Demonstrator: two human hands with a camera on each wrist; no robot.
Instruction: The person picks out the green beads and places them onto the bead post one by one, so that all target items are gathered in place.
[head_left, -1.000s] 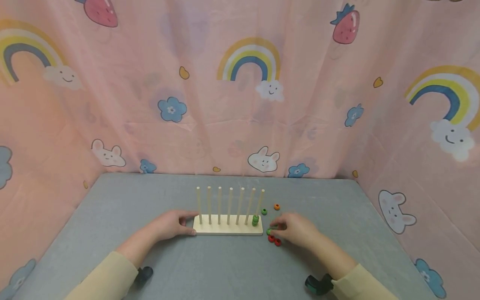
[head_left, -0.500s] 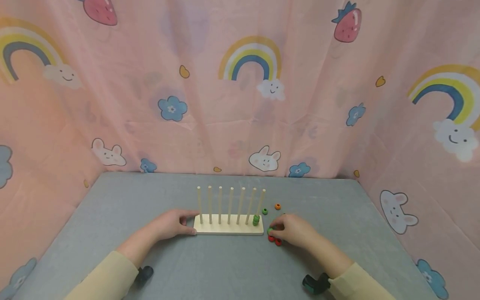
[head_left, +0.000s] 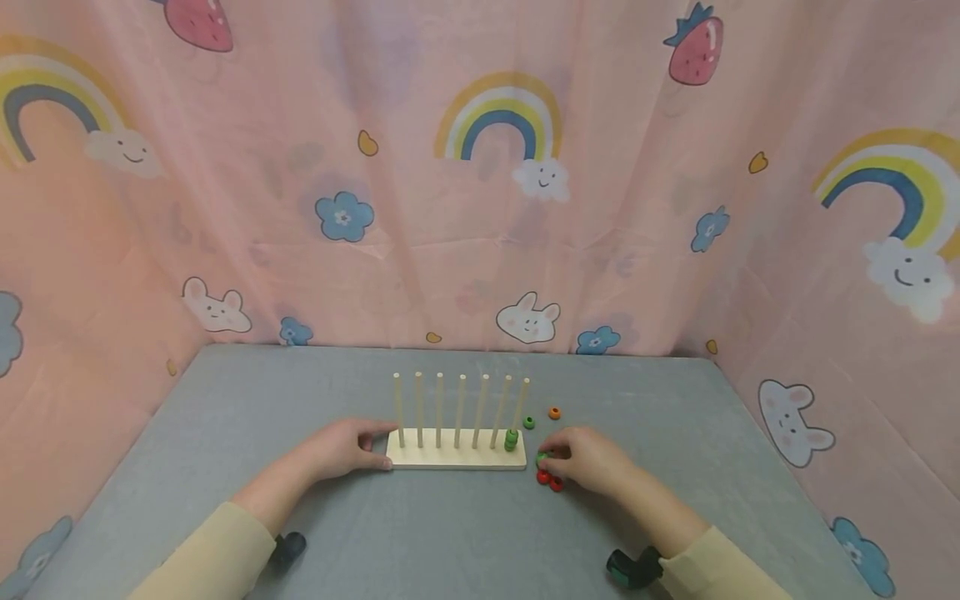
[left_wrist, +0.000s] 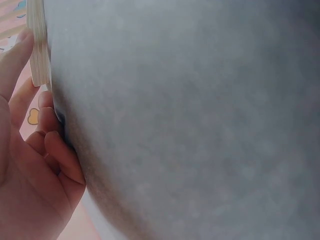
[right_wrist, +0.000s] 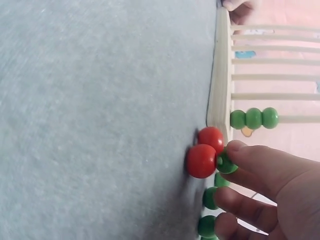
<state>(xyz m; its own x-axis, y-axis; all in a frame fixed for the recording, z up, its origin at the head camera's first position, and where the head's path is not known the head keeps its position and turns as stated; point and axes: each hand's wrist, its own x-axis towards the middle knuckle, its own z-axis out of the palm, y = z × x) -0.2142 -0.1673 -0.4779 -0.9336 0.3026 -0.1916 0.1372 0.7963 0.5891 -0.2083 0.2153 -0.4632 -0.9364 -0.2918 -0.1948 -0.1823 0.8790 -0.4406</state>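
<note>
A pale wooden peg board (head_left: 457, 457) with a row of upright pegs stands on the table. My left hand (head_left: 347, 450) grips its left end, thumb at the front and fingers behind. Three green beads (right_wrist: 253, 118) are stacked at the bottom of the rightmost peg. Beyond the board's right end, my right hand (head_left: 592, 458) pinches a loose green bead (right_wrist: 227, 163) between thumb and finger. Two red beads (right_wrist: 201, 161) lie right beside it, nearer the front. In the right wrist view, more green beads (right_wrist: 207, 226) show by the curled lower fingers.
Behind the right hand, a green bead (head_left: 528, 423) and an orange bead (head_left: 554, 413) lie on the grey table (head_left: 450, 533). A pink patterned curtain (head_left: 405, 275) hangs along the table's back and sides.
The thumb and finger of my right hand have come together on the green bead, which has shifted slightly away from the board. My left hand stays on the board.
</note>
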